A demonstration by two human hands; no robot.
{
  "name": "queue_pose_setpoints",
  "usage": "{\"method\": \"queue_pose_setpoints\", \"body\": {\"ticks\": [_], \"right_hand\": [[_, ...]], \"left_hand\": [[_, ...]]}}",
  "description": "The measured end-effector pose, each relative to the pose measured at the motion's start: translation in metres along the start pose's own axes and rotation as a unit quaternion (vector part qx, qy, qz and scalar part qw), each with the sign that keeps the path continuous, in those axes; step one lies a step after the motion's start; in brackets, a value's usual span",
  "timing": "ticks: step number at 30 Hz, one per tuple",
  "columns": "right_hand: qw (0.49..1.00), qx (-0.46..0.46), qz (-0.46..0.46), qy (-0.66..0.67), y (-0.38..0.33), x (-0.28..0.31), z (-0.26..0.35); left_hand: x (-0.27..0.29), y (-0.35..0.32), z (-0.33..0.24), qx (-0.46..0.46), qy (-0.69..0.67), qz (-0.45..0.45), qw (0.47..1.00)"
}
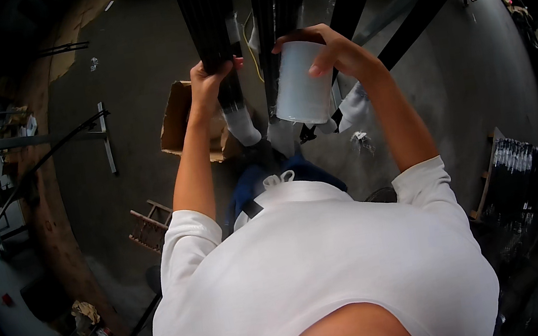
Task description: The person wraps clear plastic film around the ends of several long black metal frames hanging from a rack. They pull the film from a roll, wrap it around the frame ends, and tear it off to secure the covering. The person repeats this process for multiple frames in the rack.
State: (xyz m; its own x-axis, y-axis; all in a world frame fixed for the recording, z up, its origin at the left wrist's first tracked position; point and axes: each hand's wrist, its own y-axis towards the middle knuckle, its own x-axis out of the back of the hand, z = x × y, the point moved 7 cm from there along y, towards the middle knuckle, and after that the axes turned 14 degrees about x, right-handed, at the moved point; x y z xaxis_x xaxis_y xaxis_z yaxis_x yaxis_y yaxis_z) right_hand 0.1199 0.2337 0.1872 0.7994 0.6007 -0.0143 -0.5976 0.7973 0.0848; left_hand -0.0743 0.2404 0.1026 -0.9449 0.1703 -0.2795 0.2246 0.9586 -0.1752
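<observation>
My right hand (346, 56) grips a roll of clear stretch film (301, 89), its thumb on the near side and its fingers over the top edge. My left hand (209, 84) is closed around a long black bar bundle (203, 20) that runs away from me. White wrapping (242, 127) covers the near end of that bundle. Just to its right stands a second black bar (264, 15), next to the film roll, also with white wrapping (281, 138) at its near end. Part of the left fingers is hidden behind the bundle.
An open cardboard box (175, 122) sits on the floor by my left forearm, with a small wooden stool (151, 228) nearer. More dark bars (427, 4) slant off at the far right. A film-wrapped black bundle (512, 180) lies at right. Plastic scrap (362, 142) is on the floor.
</observation>
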Motion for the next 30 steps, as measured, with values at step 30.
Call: {"method": "queue_pose_setpoints", "body": {"ticks": [30], "right_hand": [[0.988, 0.003, -0.156, -0.007, 0.025, -0.072, 0.048]], "left_hand": [[-0.009, -0.057, -0.01, -0.163, 0.263, -0.167, 0.936]]}}
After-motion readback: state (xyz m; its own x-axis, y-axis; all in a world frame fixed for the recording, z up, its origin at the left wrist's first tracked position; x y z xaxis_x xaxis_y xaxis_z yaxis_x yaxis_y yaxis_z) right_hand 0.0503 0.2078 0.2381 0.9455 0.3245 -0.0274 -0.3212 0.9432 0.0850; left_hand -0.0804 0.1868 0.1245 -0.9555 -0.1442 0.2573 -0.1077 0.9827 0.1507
